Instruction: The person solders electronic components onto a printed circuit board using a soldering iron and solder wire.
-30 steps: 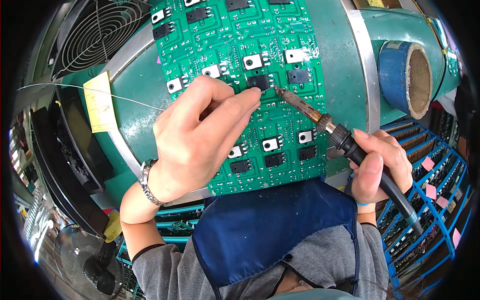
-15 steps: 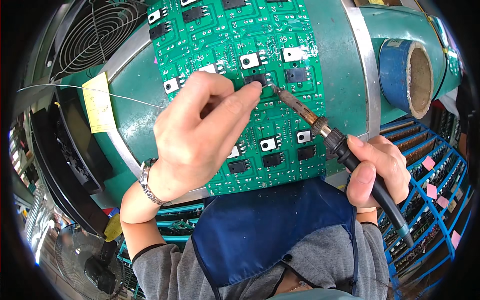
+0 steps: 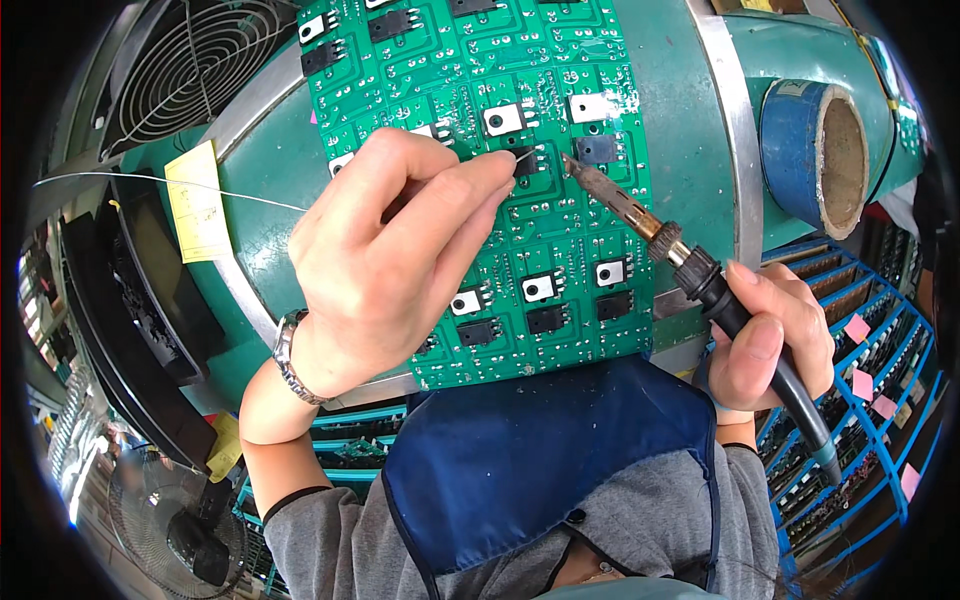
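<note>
Your left hand [image 3: 400, 260] pinches thin solder wire [image 3: 180, 182] against a black component [image 3: 527, 160] on the green circuit board [image 3: 480, 180]. Your right hand [image 3: 775, 335] grips the soldering iron [image 3: 680, 255], tip just right of that component.

A green metal workbench [image 3: 690, 110] carries a green circuit board [image 3: 480, 80] under the fingers [image 3: 470, 190] (blue tape roll [image 3: 815, 150] right of them).

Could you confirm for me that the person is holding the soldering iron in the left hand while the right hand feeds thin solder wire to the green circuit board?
Not quite: the hands are swapped. In the head view, the right hand holds the soldering iron, and the left hand feeds the thin solder wire to the green circuit board.
</note>
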A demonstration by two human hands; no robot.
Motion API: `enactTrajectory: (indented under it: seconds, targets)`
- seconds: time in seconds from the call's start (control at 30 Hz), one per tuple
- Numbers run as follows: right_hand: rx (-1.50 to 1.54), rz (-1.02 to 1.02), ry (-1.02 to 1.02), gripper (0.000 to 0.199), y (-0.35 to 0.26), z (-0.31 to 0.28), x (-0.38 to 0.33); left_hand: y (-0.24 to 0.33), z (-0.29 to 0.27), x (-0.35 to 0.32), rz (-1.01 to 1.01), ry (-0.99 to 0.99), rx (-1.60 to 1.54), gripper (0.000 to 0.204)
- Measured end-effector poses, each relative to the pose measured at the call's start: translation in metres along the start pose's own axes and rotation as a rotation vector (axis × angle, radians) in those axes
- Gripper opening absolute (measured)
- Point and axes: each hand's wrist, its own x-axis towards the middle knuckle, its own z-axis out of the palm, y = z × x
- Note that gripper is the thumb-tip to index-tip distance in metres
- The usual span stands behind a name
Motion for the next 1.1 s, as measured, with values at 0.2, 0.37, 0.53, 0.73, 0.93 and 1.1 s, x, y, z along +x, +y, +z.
enactTrajectory:
  seconds: [0.2,0.37,0.53,0.73,0.93,1.1]
  targets:
    - [-0.096,0.149,0.05,0.036,-0.003,0.01,0.003,-0.001,0.003,0.001,-0.001,-0.004,-0.027,0.026]
    - [-0.013,0.093,-0.041,0.018,0.003,0.006,0.008,-0.004,0.006,0.001,0.015,0.002,-0.03,0.026]
    - [-0.018,0.075,-0.034,0.018,0.005,0.006,0.009,-0.005,0.009,0.0,0.021,-0.004,-0.03,0.027]
    - [-0.007,0.078,-0.05,0.017,0.004,0.005,0.009,-0.001,0.008,0.0,-0.005,-0.043,-0.035,0.03]
    - [-0.006,0.035,-0.046,0.017,0.007,0.005,0.01,0.004,-0.013,0.002,-0.024,-0.051,0.017,0.028]
    - [-0.03,0.03,-0.046,0.017,0.005,0.004,0.01,0.006,-0.026,-0.007,-0.117,-0.061,0.001,0.025]
